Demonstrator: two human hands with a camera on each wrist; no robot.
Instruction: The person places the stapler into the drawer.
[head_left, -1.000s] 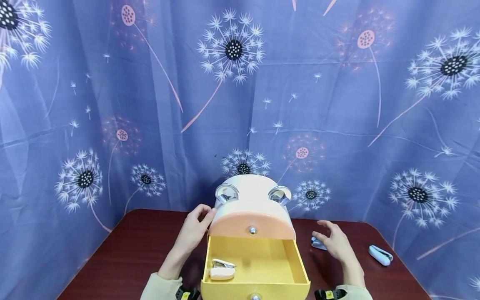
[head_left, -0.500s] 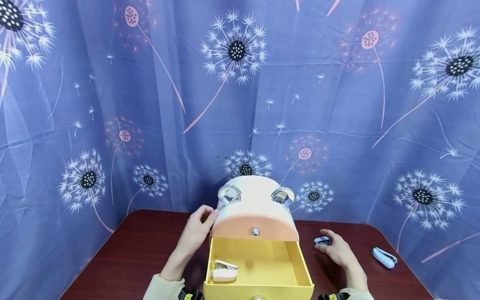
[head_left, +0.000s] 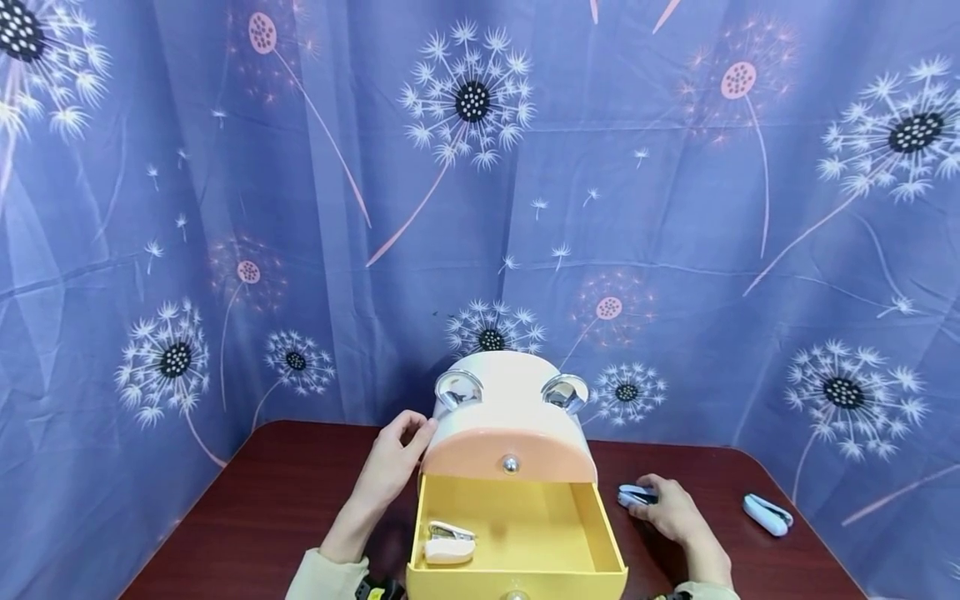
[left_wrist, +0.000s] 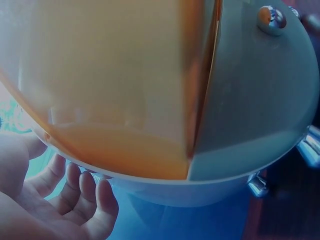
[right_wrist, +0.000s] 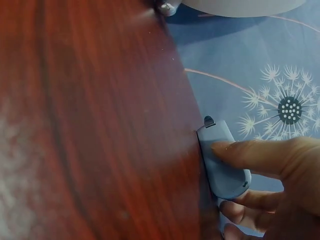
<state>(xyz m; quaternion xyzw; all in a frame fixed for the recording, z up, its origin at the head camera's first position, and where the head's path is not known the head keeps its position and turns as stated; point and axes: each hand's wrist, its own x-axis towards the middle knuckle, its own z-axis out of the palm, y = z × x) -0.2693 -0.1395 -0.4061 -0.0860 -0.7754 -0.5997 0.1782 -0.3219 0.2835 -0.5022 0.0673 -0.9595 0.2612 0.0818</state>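
My right hand [head_left: 675, 515] is pinching a blue stapler [head_left: 636, 495] on the right side of the table [head_left: 300, 483], thumb lying across its body in the wrist view, the other fingers bending underneath. Whether it is touching the wood or hanging just above, I cannot tell. Its end is pointing left, toward the white cabinet [head_left: 501, 396], but it is sitting well apart from it. My left hand [head_left: 390, 457] is resting against the cabinet's left side, thumb and fingertips at the wall, fingers loosely curving with gaps showing between them. The cabinet is standing mid-table, rounded on top, two silver rings [head_left: 459, 389] jutting from its left and right. Its peach upper front [head_left: 465, 454] is sitting flush, a silver knob [head_left: 511, 464] shining at the middle. Below, the yellow drawer [head_left: 547, 529] is standing open toward me. A pale stapler [head_left: 450, 548] is lying inside, by the left wall at the near end. A second blue stapler [head_left: 767, 515] is lying farther right, near the table's right edge. Beyond the far edge, a blue curtain [head_left: 322, 217] is hanging in folds, showing white and pink dandelions. Pale sleeves [head_left: 324, 575] are covering my forearms.
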